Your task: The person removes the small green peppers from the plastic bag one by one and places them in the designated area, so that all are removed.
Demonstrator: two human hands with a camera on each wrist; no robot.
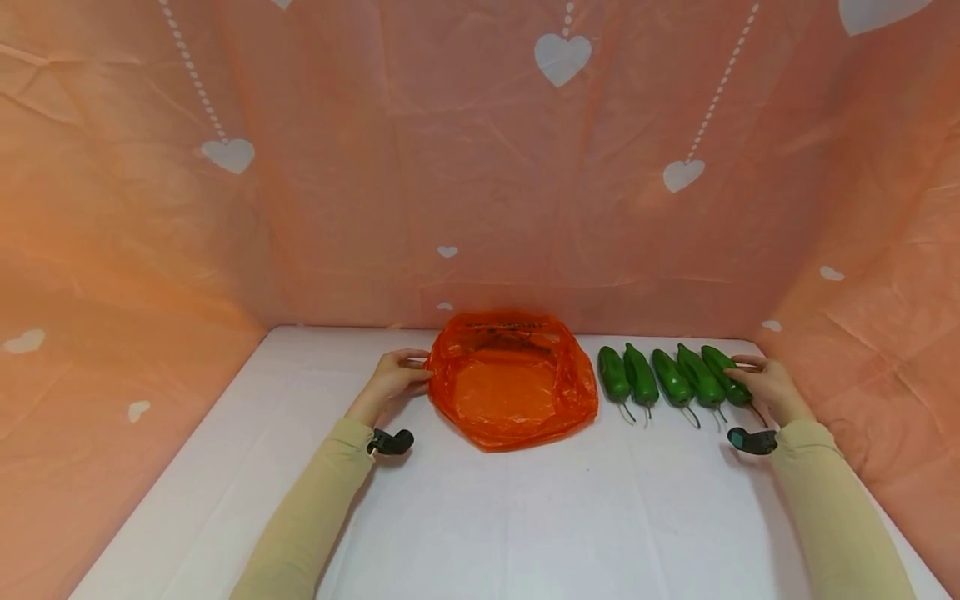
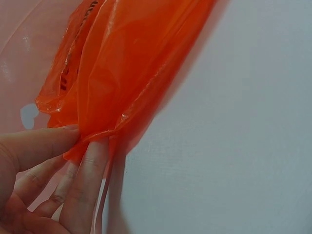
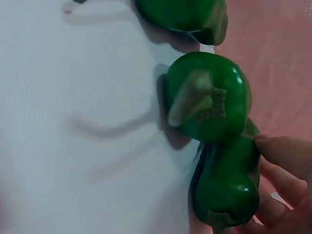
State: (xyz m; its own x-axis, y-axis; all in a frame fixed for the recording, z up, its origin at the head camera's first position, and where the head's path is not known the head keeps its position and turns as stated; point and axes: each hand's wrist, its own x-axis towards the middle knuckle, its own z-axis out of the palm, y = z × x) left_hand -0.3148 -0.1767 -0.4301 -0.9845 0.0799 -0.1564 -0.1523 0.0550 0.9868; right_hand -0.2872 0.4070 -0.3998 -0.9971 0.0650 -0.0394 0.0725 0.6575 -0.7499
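Observation:
An orange plastic bag (image 1: 504, 392) lies with its mouth spread wide on the white table. My left hand (image 1: 393, 379) pinches the bag's left rim; in the left wrist view the thumb and fingers (image 2: 92, 165) press the thin plastic (image 2: 131, 63) between them. To the right of the bag several green peppers (image 1: 672, 379) lie in a row, stems toward me. At the row's right end, my right hand (image 1: 768, 387) holds the last pepper (image 3: 226, 190) between thumb and fingers. The neighbouring pepper (image 3: 207, 97) sits close against it in the right wrist view.
An orange cloth (image 1: 487, 167) with white hearts rises behind the table and along both sides. The white tabletop (image 1: 562, 517) stretches in front of the bag and peppers. Each wrist carries a small black camera (image 1: 392, 442).

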